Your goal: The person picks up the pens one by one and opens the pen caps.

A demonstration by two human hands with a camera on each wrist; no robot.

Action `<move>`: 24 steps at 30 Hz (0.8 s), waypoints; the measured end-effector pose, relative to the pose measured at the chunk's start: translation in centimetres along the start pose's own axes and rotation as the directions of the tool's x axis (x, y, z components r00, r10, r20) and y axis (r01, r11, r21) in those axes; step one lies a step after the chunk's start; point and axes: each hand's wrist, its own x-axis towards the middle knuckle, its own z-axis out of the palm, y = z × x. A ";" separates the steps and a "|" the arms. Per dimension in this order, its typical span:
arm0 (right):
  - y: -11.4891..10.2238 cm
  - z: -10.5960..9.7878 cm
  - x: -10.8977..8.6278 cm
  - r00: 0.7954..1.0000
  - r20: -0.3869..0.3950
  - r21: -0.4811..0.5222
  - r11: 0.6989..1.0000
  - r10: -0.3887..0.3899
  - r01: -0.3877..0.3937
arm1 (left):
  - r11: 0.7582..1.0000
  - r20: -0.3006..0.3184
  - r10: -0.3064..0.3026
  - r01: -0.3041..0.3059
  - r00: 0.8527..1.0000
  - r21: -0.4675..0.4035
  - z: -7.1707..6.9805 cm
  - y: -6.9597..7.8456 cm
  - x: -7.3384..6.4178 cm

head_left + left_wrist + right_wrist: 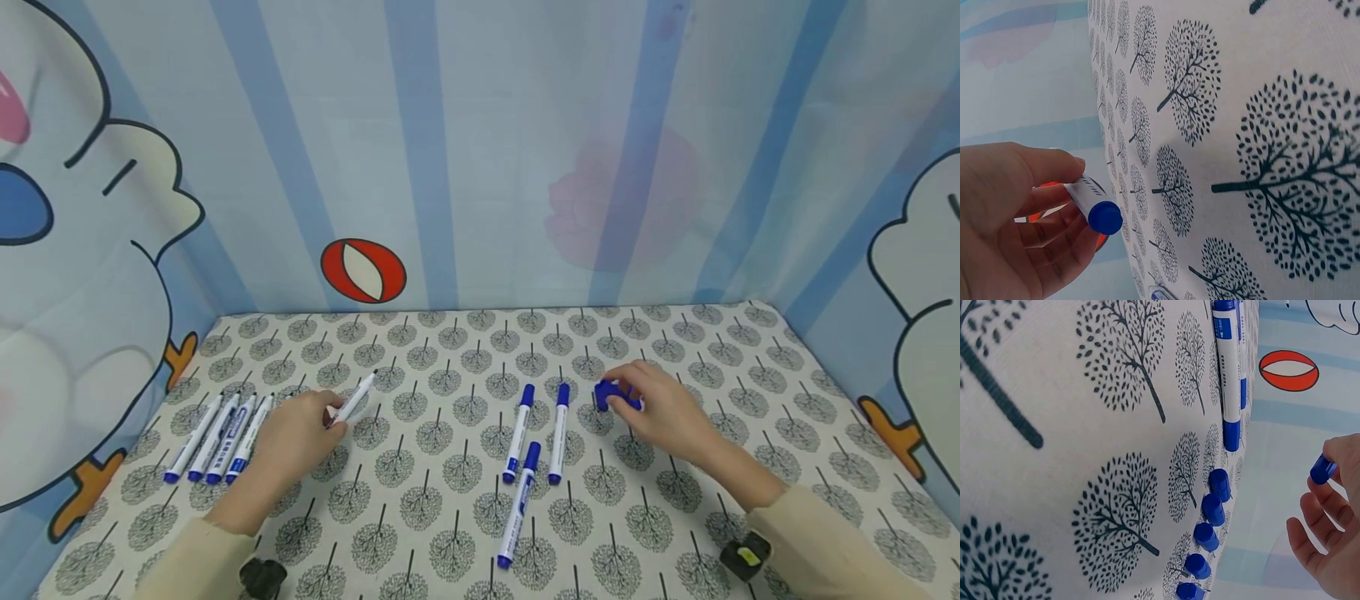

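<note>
My left hand [298, 429] pinches an uncapped whiteboard marker [356, 398] above the left part of the table. Its dark tip points away, and its blue end plug [1105, 218] faces the left wrist camera. Over on the right, my right hand [663, 410] pinches a small blue marker cap [1322, 469] between thumb and fingertips. Several loose blue caps [1212, 509] form a row on the cloth, mostly hidden behind that hand in the head view. Between the hands lie capped markers, one [519, 433] beside another [558, 433], and a third [519, 506] nearer me.
Several uncapped white markers [242, 437] lie side by side at the left, tips away from me. A tree-patterned cloth [420, 542] covers the table. Behind it hangs a striped blue curtain [495, 167] with cartoon prints.
</note>
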 end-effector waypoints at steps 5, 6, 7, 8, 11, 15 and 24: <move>0.2 0.0 -0.1 1.000 -0.021 -0.004 1.000 -0.023 0.023 | 1.000 -0.006 -0.029 0.029 1.000 -0.005 -0.4 -0.6 -0.3; 0.2 -0.1 -0.1 0.999 -0.025 -0.007 1.000 -0.028 0.028 | 0.999 -0.005 -0.037 0.037 0.999 -0.009 -0.4 -0.7 -0.4; 0.2 -0.1 -0.2 0.999 -0.029 -0.008 1.000 -0.030 0.030 | 0.999 -0.005 -0.044 0.044 0.999 -0.009 -0.5 -0.8 -0.4; 0.2 -0.1 -0.2 0.999 -0.032 -0.010 0.999 -0.031 0.031 | 0.999 -0.005 -0.050 0.049 0.999 -0.006 -0.5 -0.9 -0.4; 0.2 -0.2 -0.2 0.999 -0.030 -0.004 1.000 -0.029 0.029 | 0.997 0.004 -0.075 0.075 0.997 -0.001 -0.5 -1.3 -0.5; 0.2 -0.3 -0.2 1.000 -0.016 -0.009 1.000 -0.003 0.003 | 0.995 0.006 -0.100 0.100 0.995 0.001 -0.4 -1.8 -0.6; 0.7 -0.4 -0.4 1.000 0.001 -0.029 0.999 0.012 -0.012 | 0.987 0.014 -0.161 0.160 0.987 0.027 -0.3 -2.7 -1.3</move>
